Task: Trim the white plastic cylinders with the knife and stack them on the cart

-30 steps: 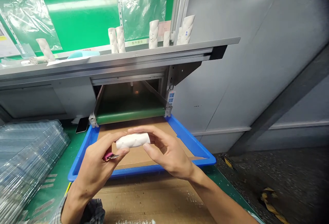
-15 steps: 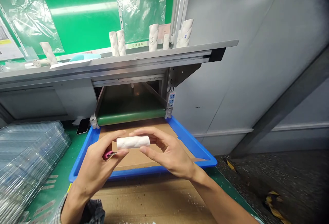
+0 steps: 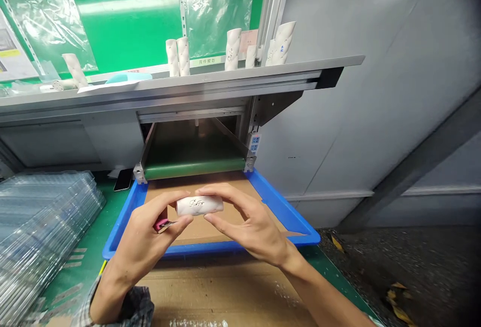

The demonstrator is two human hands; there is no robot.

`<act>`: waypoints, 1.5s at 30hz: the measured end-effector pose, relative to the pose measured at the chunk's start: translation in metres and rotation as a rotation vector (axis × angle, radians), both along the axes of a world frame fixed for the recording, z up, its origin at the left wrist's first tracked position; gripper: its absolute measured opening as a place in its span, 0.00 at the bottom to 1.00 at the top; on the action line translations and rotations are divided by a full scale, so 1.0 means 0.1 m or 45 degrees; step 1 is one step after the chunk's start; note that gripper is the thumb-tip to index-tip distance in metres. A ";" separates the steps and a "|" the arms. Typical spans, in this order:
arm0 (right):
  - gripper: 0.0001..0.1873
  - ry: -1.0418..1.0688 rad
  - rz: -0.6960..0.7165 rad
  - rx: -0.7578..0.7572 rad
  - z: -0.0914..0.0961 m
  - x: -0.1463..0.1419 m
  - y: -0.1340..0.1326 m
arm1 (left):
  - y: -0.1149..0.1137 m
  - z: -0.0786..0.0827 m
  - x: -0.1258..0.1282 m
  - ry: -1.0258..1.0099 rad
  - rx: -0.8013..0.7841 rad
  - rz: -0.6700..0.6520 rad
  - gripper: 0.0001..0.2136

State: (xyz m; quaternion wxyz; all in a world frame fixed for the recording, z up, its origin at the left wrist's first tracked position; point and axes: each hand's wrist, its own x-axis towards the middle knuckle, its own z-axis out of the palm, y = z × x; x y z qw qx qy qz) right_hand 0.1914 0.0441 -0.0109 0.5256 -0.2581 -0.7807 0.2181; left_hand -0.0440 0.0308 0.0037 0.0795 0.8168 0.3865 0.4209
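Observation:
A short white tube with a twisted surface and dark script-like marking (image 3: 200,206) lies level between my two hands, above the blue tray (image 3: 188,250). My left hand (image 3: 150,232) pinches its left end between thumb and fingers. Tucked in that same palm is a small pink tool with a metal tip (image 3: 162,224), mostly hidden by the fingers. My right hand (image 3: 250,222) grips the right part of the tube, fingers over the top and thumb below.
Brown cardboard (image 3: 240,227) lines the tray, under the end of a green conveyor belt (image 3: 195,167). Stacked clear plastic trays (image 3: 45,232) stand left, near a phone (image 3: 123,180). Several white tubes (image 3: 233,49) stand on the metal shelf (image 3: 210,80). More cardboard (image 3: 225,292) lies in front.
The tube has turned in my hands, so its dark marking now faces me where plain white showed before. Both hands keep their hold. The view has shifted slightly.

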 end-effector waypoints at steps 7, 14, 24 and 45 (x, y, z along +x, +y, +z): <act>0.19 -0.304 -0.175 0.340 -0.07 -0.01 0.07 | -0.04 -0.11 0.15 0.193 0.193 0.217 0.19; 0.21 -0.218 -0.152 0.224 -0.05 -0.01 0.07 | -0.10 0.00 0.06 0.234 0.222 0.254 0.12; 0.23 -0.340 -0.043 0.259 -0.04 -0.02 0.03 | -0.10 -0.10 0.15 0.377 0.304 0.265 0.21; 0.18 -0.415 0.115 0.277 -0.02 -0.02 0.03 | -0.10 -0.11 0.16 0.584 0.354 0.362 0.28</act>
